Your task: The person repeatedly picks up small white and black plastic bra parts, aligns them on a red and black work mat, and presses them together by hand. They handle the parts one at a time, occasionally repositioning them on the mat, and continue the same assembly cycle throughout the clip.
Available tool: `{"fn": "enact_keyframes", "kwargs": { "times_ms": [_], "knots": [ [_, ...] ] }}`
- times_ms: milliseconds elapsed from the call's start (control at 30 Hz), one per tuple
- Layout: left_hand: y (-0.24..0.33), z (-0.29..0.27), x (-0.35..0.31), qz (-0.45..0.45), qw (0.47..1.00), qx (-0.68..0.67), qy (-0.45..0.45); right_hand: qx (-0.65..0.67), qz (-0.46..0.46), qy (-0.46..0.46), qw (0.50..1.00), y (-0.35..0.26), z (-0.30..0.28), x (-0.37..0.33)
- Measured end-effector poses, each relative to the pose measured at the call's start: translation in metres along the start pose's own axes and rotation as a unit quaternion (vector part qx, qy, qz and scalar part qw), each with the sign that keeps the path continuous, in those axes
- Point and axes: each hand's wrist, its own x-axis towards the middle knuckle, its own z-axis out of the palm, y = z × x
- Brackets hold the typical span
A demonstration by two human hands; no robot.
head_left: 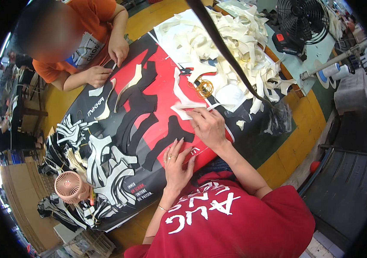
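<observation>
The right hand [208, 128] had its fingers closed on a white curved piece [184, 103] over the red part of the bench [160, 86]. The left hand [177, 167] lay palm down, fingers loosely spread and gripping nothing, fingertips right by a black cut piece [170, 137]. On the left, a pink fan [68, 186] stood by bundled black-and-white pieces [98, 157], well apart from both hands

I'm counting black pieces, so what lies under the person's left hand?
A black cut piece reaches up to the left hand, and red table surface shows beside it. Whatever the hand itself covers can't be seen.
</observation>
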Motion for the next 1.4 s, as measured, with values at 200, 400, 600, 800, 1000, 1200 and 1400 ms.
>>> {"fn": "enact_keyframes", "kwargs": {
  "times_ms": [200, 400, 600, 800, 1000, 1200, 1400],
  "knots": [
    [0.01, -0.012, 0.004, -0.022, 0.979, -0.161, 0.119, 0.465, 0.268, -0.015, 0.844, -0.025, -0.041, 0.004],
    [0.016, -0.005, 0.051, -0.166, 0.894, -0.413, 0.048, 0.413, 0.157, -0.121, 0.889, -0.007, -0.05, 0.01],
    [0.007, -0.006, 0.076, -0.124, 0.856, -0.501, 0.009, 0.396, 0.199, -0.172, 0.88, 0.004, -0.052, 0.009],
    [-0.004, -0.009, 0.093, -0.226, 0.725, -0.642, 0.109, 0.368, 0.237, -0.202, 0.876, 0.026, -0.054, 0.014],
    [-0.012, -0.019, 0.091, -0.278, 0.667, -0.68, 0.123, 0.102, 0.097, -0.217, 0.966, 0.029, -0.054, 0.007],
    [-0.015, -0.022, 0.081, -0.27, 0.671, -0.678, 0.133, 0.045, 0.122, -0.116, 0.985, 0.032, -0.063, -0.004],
    [-0.013, -0.022, 0.087, -0.261, 0.678, -0.68, 0.099, -0.036, 0.225, -0.088, 0.97, 0.048, -0.08, -0.008]
  ]
}}
